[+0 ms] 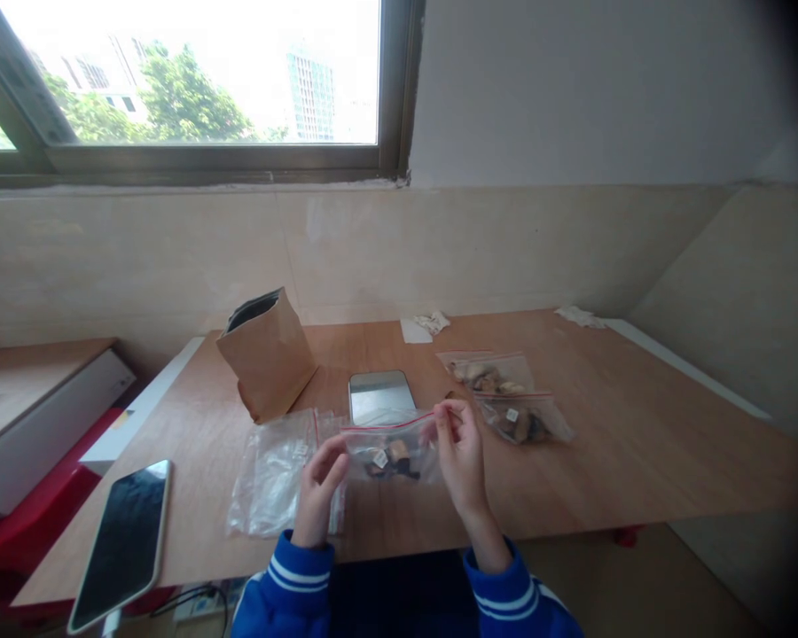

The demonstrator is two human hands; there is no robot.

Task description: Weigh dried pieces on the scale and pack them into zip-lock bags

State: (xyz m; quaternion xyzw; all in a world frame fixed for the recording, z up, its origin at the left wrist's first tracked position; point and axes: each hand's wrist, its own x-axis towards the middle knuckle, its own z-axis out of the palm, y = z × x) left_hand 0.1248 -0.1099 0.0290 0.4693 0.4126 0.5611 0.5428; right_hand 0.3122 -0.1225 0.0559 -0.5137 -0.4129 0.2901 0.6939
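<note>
Between my two hands hangs a clear zip-lock bag with a red seal line along its top. Inside it lie brown and black dried pieces and a small white square packet. My right hand is closed, pinching the bag's upper right corner at the seal. At the opposite end, my left hand is closed on the bag's left edge, its fingers partly hidden. Just beyond the bag sits a flat, silver-topped device, partly covered by it. Under and beside my left hand are flat, clear zip-lock bags.
Two filled zip-lock bags lie at the right on the wooden table. An open brown paper bag stands back left. A phone with a cable lies by the left edge. Crumpled tissue sits near the wall.
</note>
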